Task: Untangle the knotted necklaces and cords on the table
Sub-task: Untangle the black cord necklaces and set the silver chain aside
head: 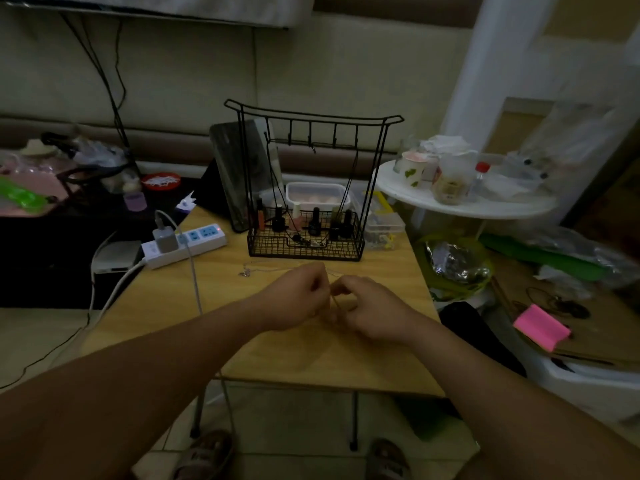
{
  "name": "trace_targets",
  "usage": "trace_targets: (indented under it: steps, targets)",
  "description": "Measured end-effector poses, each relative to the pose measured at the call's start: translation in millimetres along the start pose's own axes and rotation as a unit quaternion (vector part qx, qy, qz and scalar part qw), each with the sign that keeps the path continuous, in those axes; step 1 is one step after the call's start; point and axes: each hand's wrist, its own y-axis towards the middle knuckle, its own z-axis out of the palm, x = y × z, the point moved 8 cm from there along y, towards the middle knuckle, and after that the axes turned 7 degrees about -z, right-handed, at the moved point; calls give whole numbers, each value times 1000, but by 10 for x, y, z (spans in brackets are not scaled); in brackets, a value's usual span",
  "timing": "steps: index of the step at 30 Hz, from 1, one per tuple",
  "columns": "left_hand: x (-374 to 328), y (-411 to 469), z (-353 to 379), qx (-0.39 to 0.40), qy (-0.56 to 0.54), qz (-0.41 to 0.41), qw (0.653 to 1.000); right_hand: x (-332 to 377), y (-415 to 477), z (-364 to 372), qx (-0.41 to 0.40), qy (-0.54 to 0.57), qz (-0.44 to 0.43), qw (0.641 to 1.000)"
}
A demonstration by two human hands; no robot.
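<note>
Pale cord (334, 304) is apparently pinched in each grip, left hand (294, 299) and right hand (370, 310).

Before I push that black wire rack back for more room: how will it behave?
Probably light: the wire rack is thin open wire, tall, so pushing high may tip it. The nail polish bottles in its basket could topple; hanging cords would swing.

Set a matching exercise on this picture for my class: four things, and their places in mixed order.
Things: 1 power strip; 2 wire rack; 3 thin chain; 4 pink block.
Places: A pinched between left hand and right hand; B on cardboard right of the table; C table's left edge; D table's back, middle.
Pairs: 1-C; 2-D; 3-A; 4-B.
</note>
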Motion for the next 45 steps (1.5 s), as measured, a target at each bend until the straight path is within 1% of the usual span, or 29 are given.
trace_targets:
  steps: [3,5,6,8,9,12,14,17,19,21,26,28,32,37,39,42,43,45]
  targets:
    - [-187,3,-265,-25,-88,-18,996,158,89,-12,-28,148,20,988]
    - [-202,28,-488,-45,-142,-40,988,173,94,-111,-51,257,48,964]
    - [-184,30,-614,-58,-166,-49,983,163,84,-181,-60,295,57,952]
    - [-129,11,-858,-75,-204,-61,974,141,66,-354,-75,344,64,934]
    - [-96,0,-952,-72,-214,-62,972,143,74,-450,-81,359,64,928]
    - [-137,-46,-1077,-22,-174,-48,983,316,193,-763,-88,367,43,925]
    - [-280,-45,-1061,22,-128,-33,991,582,315,-969,-77,343,16,936]
    - [-588,24,-1122,50,-91,6,995,970,492,-1218,-51,275,-16,960]
    - [-758,68,-1246,47,-86,20,995,1064,571,-1369,-42,257,-14,966]
    - [-865,90,-1422,27,-69,20,997,1049,612,-1534,-47,256,-3,965]
    - [-895,170,-1855,-10,-76,16,997,787,625,-1837,-71,254,12,965]
    - [-854,223,-2001,-39,-72,8,997,651,638,-1934,-100,258,19,961]
    - [-747,374,-2262,-124,-40,2,991,424,730,-2141,-195,259,24,946]
    - [-580,585,-2440,-235,-10,-7,972,294,886,-2257,-304,220,30,927]
    - [-596,624,-2440,-280,59,9,958,282,928,-2285,-348,148,34,925]
    - [-645,630,-2386,-349,176,28,920,314,914,-2277,-396,-1,58,916]
    - [-651,617,-2365,-370,194,34,908,308,901,-2263,-410,-32,66,909]
    - [-628,591,-2325,-395,200,51,895,273,917,-2206,-422,-57,69,902]
